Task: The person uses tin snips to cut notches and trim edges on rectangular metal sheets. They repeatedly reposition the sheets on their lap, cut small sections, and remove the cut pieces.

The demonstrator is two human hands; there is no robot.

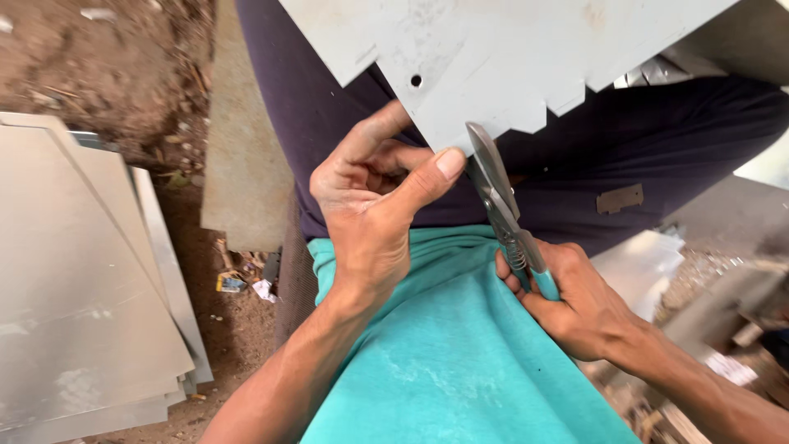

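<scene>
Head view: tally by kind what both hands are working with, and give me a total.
Grey notched sheet-metal piece with a punched hole, pinched by the left hand: 1
Metal tin snips with teal handles, gripped by the right hand, blades at the sheet's edge: 1
Total: 2

Snips [496, 185] right of left hand [374, 193] — under sheet [493, 57].
</scene>
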